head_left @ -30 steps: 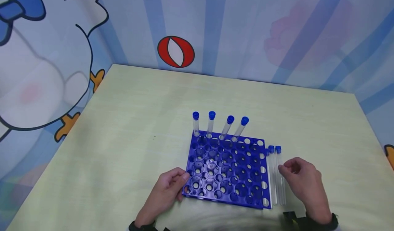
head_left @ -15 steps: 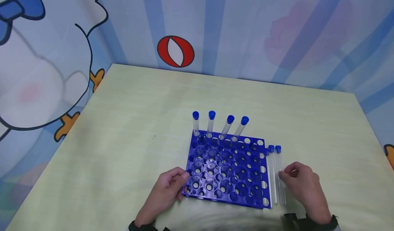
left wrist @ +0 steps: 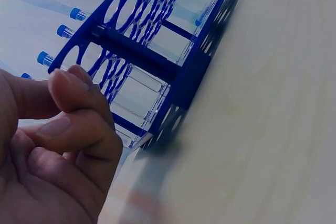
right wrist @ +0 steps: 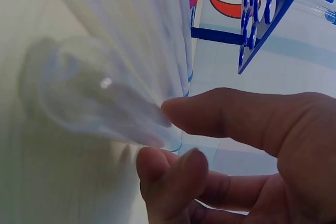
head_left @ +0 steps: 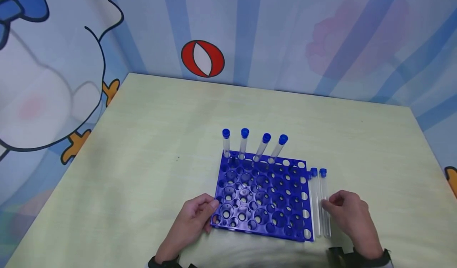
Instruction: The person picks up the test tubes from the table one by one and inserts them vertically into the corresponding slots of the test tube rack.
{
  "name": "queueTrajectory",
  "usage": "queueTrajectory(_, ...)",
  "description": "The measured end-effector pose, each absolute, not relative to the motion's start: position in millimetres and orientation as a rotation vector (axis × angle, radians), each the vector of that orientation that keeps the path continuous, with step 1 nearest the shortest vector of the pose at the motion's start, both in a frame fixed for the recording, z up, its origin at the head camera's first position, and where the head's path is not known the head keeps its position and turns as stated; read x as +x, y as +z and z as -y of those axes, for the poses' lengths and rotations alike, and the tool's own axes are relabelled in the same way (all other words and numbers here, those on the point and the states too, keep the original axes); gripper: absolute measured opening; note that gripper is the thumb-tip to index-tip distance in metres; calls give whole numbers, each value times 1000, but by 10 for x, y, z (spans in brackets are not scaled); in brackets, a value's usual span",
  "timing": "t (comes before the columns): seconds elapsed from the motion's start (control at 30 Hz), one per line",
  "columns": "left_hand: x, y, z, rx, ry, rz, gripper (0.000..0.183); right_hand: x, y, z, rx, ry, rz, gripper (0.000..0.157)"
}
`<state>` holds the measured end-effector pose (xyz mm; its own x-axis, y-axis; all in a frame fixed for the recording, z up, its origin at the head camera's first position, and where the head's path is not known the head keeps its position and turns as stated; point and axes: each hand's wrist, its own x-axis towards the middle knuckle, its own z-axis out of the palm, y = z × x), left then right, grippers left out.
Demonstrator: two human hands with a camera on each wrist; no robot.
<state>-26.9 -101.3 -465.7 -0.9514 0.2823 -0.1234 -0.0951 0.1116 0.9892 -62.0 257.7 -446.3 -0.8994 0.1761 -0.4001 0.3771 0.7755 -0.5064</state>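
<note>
A blue plastic test tube rack [head_left: 262,198] with rows of round holes stands on the table. My left hand [head_left: 192,218] grips its near left corner, thumb on top. In the left wrist view, thumb and index finger of that hand [left wrist: 68,135] meet at the rack's upper plate [left wrist: 60,59]. On the right, clear test tubes with blue caps lie side by side along the rack. My right hand [head_left: 351,216] pinches the outermost test tube [head_left: 324,186] between thumb and fingers. The right wrist view shows that tube's rounded end [right wrist: 68,87] close to the table.
A row of several capped tubes [head_left: 243,143] stands in the rack's far edge, some leaning right. The pale table [head_left: 160,121] ends at a patterned backdrop [head_left: 278,34] behind and at the left. Dark bands circle both wrists.
My right hand has slid a little toward me along the outermost test tube, its fingers now round it. The left hand and the rack have stayed in place.
</note>
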Motion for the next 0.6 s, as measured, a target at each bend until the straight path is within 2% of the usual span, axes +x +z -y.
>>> queueTrajectory(0.6,-268,-4661,1017,209,1917,-2118,29,-629,-4496,-2597,418,-815,-2619,28)
